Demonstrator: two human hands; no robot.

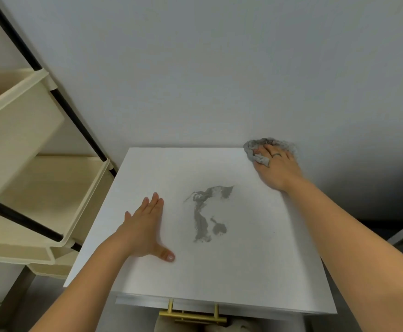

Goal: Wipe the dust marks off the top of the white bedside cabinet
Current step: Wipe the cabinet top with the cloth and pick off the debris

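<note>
The white bedside cabinet (243, 271) stands against a pale wall (219, 68), its flat top filling the lower middle of the view. Near the centre of that top lies a grey dust mark (205, 212): a long smear running front to back, a broader streak branching off at the far end, and a small blot just beside the near end.

The left hand (145, 228) rests palm down on the top, fingers straight and together, thumb spread toward the front edge; its grip is fully open and holds nothing. It lies just left of the dust mark without touching it.

The right hand (275, 167) is at the far right corner of the top, next to the wall, pressing down on a crumpled grey cloth (269, 146). Its fingers curl over the cloth, closed on it, and a ring shows on one finger. The cloth is well apart from the dust mark.

Below the front edge, a brass drawer handle (192, 316) shows. To the left stands a black-framed rack with cream plastic bins (40, 183).
</note>
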